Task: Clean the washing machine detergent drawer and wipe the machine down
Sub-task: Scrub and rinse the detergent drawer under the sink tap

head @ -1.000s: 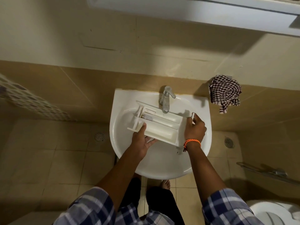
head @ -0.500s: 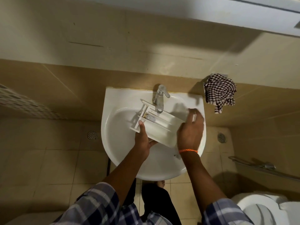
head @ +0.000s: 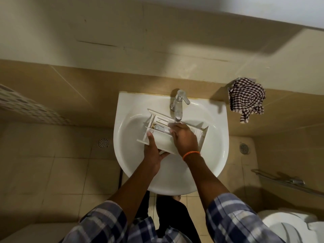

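A beige tiled wall (head: pixel 73 88) and a tiled floor (head: pixel 52 172) are filling most of the view, with two round floor drains (head: pixel 103 142) showing, one on each side of the basin. A white wash basin (head: pixel 215 155) is sitting against the wall at the centre, and part of a white toilet (head: pixel 291 225) is showing at the lower right, with a metal rail (head: pixel 287 183) running above it. A checked cloth (head: pixel 247 99) is hanging on the wall to the right of the basin, well apart from the hands.

Inside the bowl, the white detergent drawer (head: pixel 163 142) is being held tilted, just under the spout of the chrome tap (head: pixel 178 106); whether water is running cannot be told. The left hand (head: pixel 152 151) is gripping the drawer at its near left end, thumb lying on top and fingers wrapped beneath, so that grip is clamped on the drawer. The right hand (head: pixel 185 139) is lying palm down over the middle compartments, fingers curled and pressing into the drawer rather than closing round it; whether it is holding anything cannot be told. An orange wristband (head: pixel 191 154) is circling the right wrist. Plaid sleeves (head: pixel 233 220) are showing at the bottom edge.
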`<state>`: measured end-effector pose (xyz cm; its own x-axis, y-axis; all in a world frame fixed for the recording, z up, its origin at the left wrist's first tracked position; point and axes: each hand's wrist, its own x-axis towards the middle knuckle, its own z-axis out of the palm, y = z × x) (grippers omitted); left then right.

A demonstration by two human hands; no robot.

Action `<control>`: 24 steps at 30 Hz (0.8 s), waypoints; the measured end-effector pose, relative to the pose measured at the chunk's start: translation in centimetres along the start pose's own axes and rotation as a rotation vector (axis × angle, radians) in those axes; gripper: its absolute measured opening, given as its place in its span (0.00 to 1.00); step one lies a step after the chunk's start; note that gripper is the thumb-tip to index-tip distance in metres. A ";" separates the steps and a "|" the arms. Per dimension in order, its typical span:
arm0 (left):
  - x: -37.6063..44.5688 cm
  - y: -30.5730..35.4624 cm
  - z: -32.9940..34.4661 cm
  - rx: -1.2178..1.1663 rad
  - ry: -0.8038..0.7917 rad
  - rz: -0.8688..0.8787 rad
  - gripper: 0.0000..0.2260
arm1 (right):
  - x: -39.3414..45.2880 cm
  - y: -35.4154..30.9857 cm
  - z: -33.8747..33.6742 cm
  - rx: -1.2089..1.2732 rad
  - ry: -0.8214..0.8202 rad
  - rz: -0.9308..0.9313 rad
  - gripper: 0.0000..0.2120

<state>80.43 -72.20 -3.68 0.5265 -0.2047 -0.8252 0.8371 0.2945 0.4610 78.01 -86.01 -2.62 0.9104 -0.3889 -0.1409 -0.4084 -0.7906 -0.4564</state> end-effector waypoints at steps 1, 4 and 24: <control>0.2 0.1 -0.4 -0.006 0.018 0.012 0.30 | 0.0 0.9 -0.6 -0.018 -0.028 0.009 0.13; 0.1 0.2 -0.6 0.003 0.042 0.047 0.31 | -0.2 1.2 -1.3 -0.091 -0.010 0.069 0.14; -0.1 0.4 0.2 -0.117 0.131 -0.002 0.34 | -0.7 -0.4 -2.2 0.292 0.226 0.134 0.10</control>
<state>80.76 -72.23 -3.36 0.4944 -0.0841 -0.8652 0.8111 0.4025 0.4244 77.37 -86.43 -0.41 0.7993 -0.6000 -0.0337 -0.4570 -0.5704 -0.6825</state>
